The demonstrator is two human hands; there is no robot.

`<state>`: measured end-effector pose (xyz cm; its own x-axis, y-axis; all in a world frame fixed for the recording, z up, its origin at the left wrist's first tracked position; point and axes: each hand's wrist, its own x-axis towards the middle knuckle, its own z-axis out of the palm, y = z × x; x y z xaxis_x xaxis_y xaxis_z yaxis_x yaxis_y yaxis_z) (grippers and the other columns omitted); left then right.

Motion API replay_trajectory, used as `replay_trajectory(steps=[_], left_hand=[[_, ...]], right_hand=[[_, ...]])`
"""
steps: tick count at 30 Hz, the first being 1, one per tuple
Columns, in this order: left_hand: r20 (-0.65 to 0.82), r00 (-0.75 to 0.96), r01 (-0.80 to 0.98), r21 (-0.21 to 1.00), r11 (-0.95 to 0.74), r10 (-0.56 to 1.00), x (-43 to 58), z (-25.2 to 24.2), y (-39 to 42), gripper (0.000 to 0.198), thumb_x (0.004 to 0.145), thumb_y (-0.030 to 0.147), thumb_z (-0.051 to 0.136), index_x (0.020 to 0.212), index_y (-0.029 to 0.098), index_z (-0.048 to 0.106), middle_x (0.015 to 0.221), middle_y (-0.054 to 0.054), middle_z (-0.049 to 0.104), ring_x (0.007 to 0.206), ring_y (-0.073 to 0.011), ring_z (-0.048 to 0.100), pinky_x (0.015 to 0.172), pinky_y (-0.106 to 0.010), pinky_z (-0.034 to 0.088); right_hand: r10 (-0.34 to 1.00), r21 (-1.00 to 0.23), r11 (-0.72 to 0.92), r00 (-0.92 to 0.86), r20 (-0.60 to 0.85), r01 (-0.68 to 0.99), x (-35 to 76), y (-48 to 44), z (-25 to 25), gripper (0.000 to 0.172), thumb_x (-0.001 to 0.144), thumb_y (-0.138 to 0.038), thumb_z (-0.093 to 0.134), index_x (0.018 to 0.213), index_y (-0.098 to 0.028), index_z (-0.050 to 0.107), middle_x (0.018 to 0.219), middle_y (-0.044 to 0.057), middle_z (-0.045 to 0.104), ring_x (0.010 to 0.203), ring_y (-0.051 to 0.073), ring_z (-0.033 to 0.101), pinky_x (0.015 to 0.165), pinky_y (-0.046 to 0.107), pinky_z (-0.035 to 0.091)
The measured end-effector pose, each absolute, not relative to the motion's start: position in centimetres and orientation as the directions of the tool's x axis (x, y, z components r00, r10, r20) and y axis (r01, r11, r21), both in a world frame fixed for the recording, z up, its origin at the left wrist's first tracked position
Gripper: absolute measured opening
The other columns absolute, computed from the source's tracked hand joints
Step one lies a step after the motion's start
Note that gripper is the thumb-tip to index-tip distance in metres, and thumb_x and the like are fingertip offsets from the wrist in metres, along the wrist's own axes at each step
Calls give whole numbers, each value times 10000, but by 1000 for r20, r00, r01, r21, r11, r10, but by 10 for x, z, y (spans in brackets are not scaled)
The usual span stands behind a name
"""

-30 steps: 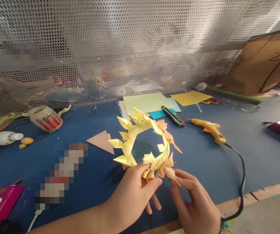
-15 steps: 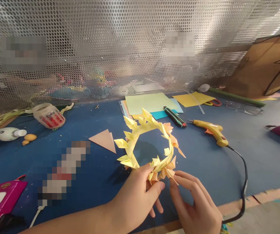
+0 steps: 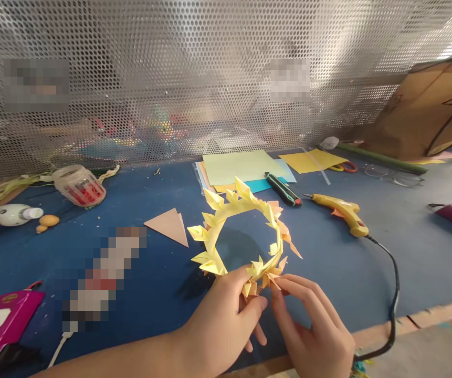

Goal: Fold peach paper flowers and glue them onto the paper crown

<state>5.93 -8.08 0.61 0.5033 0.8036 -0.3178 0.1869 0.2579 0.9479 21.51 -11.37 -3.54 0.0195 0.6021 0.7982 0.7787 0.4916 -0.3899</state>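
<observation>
A ring of folded yellow and peach paper pieces stands tilted above the blue table. My left hand pinches the ring's near side from the left, thumb and fingers closed on the folded pieces. My right hand pinches a peach piece at the same spot from the right. The two hands nearly touch under the ring. A loose peach paper triangle lies flat just left of the ring.
Coloured paper sheets, a green-black cutter and a yellow glue gun with its black cord lie beyond and right. A white bottle, plastic container and magenta tool sit left. Perforated metal screen behind; wooden table edge near.
The ring has tilted a little lower and closer to the table. My right fingers have moved in to close on the peach piece beside my left thumb.
</observation>
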Motion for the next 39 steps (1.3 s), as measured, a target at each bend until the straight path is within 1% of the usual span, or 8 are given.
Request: replay_trajectory(steps=[10, 14, 20, 24, 30, 34, 36, 39], left_hand=[[-298, 519, 169, 954, 246, 801, 59, 9, -82, 388, 938, 219, 518, 1317, 213, 599, 776, 14, 615, 530, -93, 618, 413, -139, 473], [-309, 521, 169, 951, 258, 796, 58, 11, -82, 376, 942, 217, 514, 1307, 194, 602, 717, 27, 593, 517, -90, 608, 416, -134, 466], [-312, 520, 174, 950, 259, 795, 59, 9, -82, 378, 944, 226, 511, 1309, 191, 601, 720, 27, 581, 527, -106, 622, 414, -150, 468], [-313, 523, 188, 950, 250, 793, 58, 9, -84, 369, 949, 234, 507, 1302, 188, 605, 672, 38, 565, 532, -113, 624, 435, -161, 481], [-348, 499, 259, 934, 246, 794, 57, 3, -86, 369, 961, 270, 499, 1307, 189, 598, 590, 34, 597, 442, -96, 526, 440, -180, 458], [-304, 513, 252, 947, 197, 803, 57, -4, -89, 388, 964, 285, 491, 1337, 224, 577, 608, 31, 607, 454, -119, 548, 436, -198, 460], [-282, 518, 260, 951, 165, 808, 57, -4, -90, 387, 964, 281, 487, 1338, 232, 578, 627, 35, 601, 479, -127, 575, 463, -211, 479], [-258, 524, 306, 946, 103, 812, 56, 2, -92, 362, 956, 248, 498, 1300, 230, 609, 638, 48, 582, 533, -130, 624, 584, -238, 521]], right_hand=[[604, -383, 469, 27, 796, 796, 212, -112, -33, 140, 899, -65, 649, 983, -176, 658, 911, 29, 675, 763, 104, 675, 761, 203, 533], [601, -373, 472, 19, 799, 799, 212, -112, -32, 151, 894, -63, 654, 991, -179, 663, 921, 31, 679, 767, 112, 684, 763, 210, 541], [617, -383, 476, 10, 787, 792, 213, -113, -31, 188, 888, -47, 645, 1008, -191, 661, 922, 33, 685, 728, 121, 688, 724, 220, 561], [618, -381, 477, 5, 786, 792, 213, -113, -33, 199, 889, -44, 645, 1022, -192, 661, 926, 38, 683, 731, 123, 684, 719, 223, 564], [621, -384, 469, 12, 784, 796, 213, -113, -34, 190, 896, -50, 638, 1026, -186, 663, 918, 36, 680, 709, 113, 676, 707, 217, 564], [615, -401, 472, 34, 788, 785, 212, -112, -34, 208, 888, -52, 648, 1040, -193, 664, 916, 38, 678, 681, 113, 660, 663, 225, 560], [610, -407, 478, 39, 791, 778, 212, -112, -34, 234, 876, -39, 652, 1043, -202, 663, 914, 36, 680, 674, 117, 656, 644, 231, 558], [602, -409, 485, 44, 797, 773, 213, -113, -33, 249, 862, -29, 657, 1038, -206, 672, 905, 32, 690, 686, 128, 671, 650, 239, 563]])
